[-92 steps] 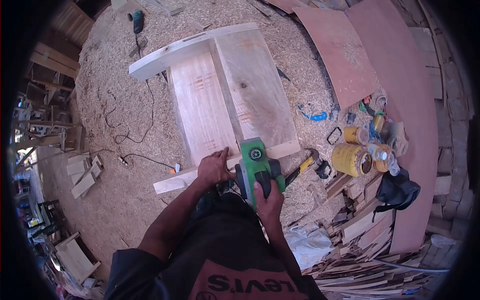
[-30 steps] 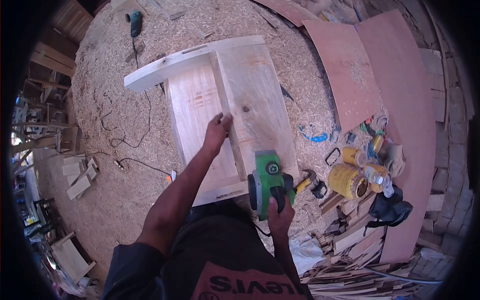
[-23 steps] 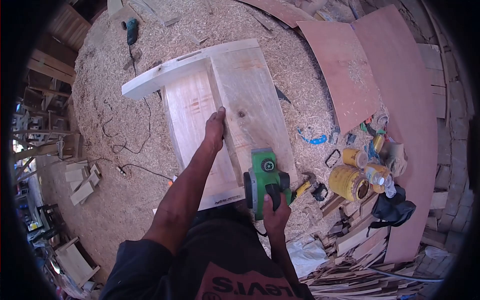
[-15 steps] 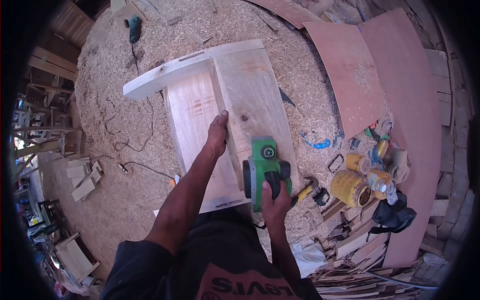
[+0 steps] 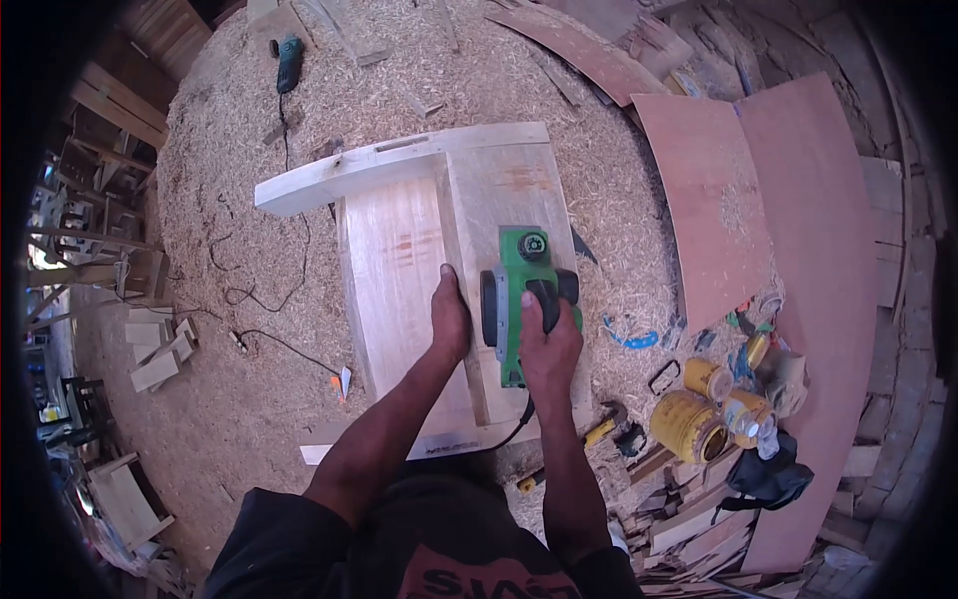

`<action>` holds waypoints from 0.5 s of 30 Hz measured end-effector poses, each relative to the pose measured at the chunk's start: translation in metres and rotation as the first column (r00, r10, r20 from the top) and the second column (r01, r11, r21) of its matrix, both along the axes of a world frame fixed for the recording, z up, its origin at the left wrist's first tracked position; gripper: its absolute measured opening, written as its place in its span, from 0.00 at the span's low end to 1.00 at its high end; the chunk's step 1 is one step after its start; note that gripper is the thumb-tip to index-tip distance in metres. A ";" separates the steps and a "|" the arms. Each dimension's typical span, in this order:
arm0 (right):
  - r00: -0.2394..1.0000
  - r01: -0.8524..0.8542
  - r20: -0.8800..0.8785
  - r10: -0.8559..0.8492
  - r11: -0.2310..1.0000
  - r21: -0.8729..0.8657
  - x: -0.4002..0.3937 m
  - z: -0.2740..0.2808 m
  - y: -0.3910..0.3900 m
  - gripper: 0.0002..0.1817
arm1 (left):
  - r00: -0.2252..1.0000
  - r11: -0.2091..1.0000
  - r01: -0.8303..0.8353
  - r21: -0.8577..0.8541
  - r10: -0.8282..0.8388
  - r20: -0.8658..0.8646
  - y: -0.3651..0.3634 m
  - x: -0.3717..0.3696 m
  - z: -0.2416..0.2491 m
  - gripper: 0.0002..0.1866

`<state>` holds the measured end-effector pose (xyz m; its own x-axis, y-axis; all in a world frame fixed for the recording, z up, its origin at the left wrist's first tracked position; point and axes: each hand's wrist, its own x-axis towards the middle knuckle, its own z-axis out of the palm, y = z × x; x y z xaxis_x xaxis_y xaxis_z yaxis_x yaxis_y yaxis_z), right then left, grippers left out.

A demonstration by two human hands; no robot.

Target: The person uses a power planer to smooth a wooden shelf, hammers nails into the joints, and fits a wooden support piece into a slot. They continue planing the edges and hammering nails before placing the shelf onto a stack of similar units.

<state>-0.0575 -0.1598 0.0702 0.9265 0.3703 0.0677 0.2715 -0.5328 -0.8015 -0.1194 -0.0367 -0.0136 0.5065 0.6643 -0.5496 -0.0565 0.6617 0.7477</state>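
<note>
A green electric planer [image 5: 514, 262] lies flat on the wide board of a pale wooden frame [image 5: 499, 190]. Its black rear handle is wrapped by my right hand [image 5: 551, 349], and a black cord trails from its back end. My left hand [image 5: 452, 319] grips the inner edge of that wide board, left of the planer, thumb pointing away from me; its other fingers are mostly hidden. A recessed panel [image 5: 394, 270] fills the frame's left part. Across the far end runs a thick rail [image 5: 329, 172] with a slot cut in it.
Wood shavings cover the ground. A corded angle grinder [image 5: 288, 65] lies far left. To the right are a hammer [image 5: 602, 429], yellow containers [image 5: 687, 424], a black bag [image 5: 773, 474] and reddish plywood sheets [image 5: 699, 190]. Offcuts [image 5: 155, 349] are stacked at left.
The planer has moved away from me along the wide board with my right hand on it. My left hand has slid nearer to me along the inner edge. The camera view has shifted slightly.
</note>
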 end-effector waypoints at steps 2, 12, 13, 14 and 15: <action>1.000 -0.014 0.020 0.014 1.000 0.003 0.014 -0.003 0.015 0.21 | 0.994 0.996 0.003 0.086 0.007 -0.112 -0.002 0.003 -0.016 0.38; 0.985 -0.052 -0.161 0.060 0.997 0.050 0.074 0.017 0.105 0.26 | 0.933 0.942 0.014 0.335 0.108 -0.343 -0.006 0.013 -0.022 0.36; 0.983 -0.052 -0.173 0.064 0.996 0.069 0.078 0.017 0.114 0.26 | 0.932 0.942 0.008 0.335 0.114 -0.343 -0.007 0.013 -0.021 0.35; 0.989 -0.063 -0.129 0.074 0.994 0.085 0.085 0.012 0.123 0.25 | 0.931 0.942 0.000 0.335 0.122 -0.343 -0.007 0.014 -0.020 0.35; 0.993 -0.075 -0.086 0.084 0.992 0.099 0.091 0.007 0.132 0.24 | 0.929 0.942 -0.009 0.335 0.131 -0.345 -0.007 0.014 -0.018 0.34</action>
